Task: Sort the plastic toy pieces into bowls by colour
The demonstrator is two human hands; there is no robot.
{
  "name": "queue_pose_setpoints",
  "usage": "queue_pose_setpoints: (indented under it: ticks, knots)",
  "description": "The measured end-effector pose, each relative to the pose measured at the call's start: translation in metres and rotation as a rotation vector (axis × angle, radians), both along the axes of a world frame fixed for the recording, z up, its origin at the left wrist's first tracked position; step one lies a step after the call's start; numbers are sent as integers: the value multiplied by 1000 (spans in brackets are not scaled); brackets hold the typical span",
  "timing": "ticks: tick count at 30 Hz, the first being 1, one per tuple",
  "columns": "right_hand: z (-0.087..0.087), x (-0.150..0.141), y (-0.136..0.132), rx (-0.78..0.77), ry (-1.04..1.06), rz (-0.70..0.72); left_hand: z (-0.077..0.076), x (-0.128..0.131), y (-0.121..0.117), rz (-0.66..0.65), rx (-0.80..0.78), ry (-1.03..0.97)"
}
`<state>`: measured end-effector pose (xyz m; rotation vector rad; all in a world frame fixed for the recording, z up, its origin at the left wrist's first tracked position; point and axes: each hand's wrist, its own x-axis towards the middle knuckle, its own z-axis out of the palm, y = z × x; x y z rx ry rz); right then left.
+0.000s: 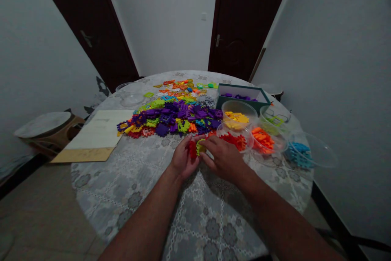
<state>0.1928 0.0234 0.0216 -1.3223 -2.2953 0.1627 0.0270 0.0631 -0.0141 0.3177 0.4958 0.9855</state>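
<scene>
Over the near middle of the table, my left hand (184, 159) is closed round a red plastic building piece (192, 150). My right hand (222, 156) pinches a yellow-green notched building piece (200, 147) right beside the red one; whether the two are joined I cannot tell. Just beyond my hands lies a wide heap of interlocking building pieces (183, 112), mostly purple with green, yellow, blue and orange among them. Close to my right hand stands a clear round tub of red pieces (235, 141).
At the right, clear tubs hold yellow pieces (236, 119), orange pieces (262, 141) and blue pieces (299, 155). A dark green box (259, 105) with purple pieces stands behind them. A cardboard sheet (88, 155) overhangs the table's left edge. Stools (45, 124) flank the round table.
</scene>
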Motion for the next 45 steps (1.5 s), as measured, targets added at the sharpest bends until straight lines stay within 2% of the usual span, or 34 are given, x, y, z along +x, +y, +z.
queue_pose_setpoints:
  ticks: [3, 11, 17, 20, 23, 25, 29, 32, 34, 36, 38, 42, 45]
  knots:
    - [-2, -3, 1, -18, 5, 19, 5, -1, -2, -37, -7, 6]
    - [-1, 6, 10, 41, 206, 23, 11, 0, -1, -28, -22, 39]
    - [12, 25, 17, 83, 326, -6, 8, -2, 0, -12, 9, 179]
    - [21, 53, 25, 75, 479, -163, 6, -2, 0, 2, 16, 225]
    - [22, 88, 35, 47, 622, -361, 7, -2, -1, -8, 12, 213]
    - [18, 112, 43, 89, 659, -501, 6, -3, -2, -22, 15, 203]
    - [2, 159, 59, 267, 719, -801, 4, -2, -5, -22, 65, 208]
    - [-8, 180, 67, 331, 724, -902, 1, 1, -6, -9, 115, 258]
    - [-10, 179, 68, 356, 697, -925, 1, 2, -7, -6, 144, 288]
    - [-6, 165, 66, 381, 664, -898, 1, 3, -7, -14, 167, 306]
    - [1, 139, 60, 398, 626, -772, 1, 2, -6, -21, 181, 312]
    - [13, 79, 41, 345, 449, -246, 2, 1, -6, -39, 203, 311]
    - [16, 48, 25, 253, 289, 35, 2, 1, -5, -46, 225, 297]
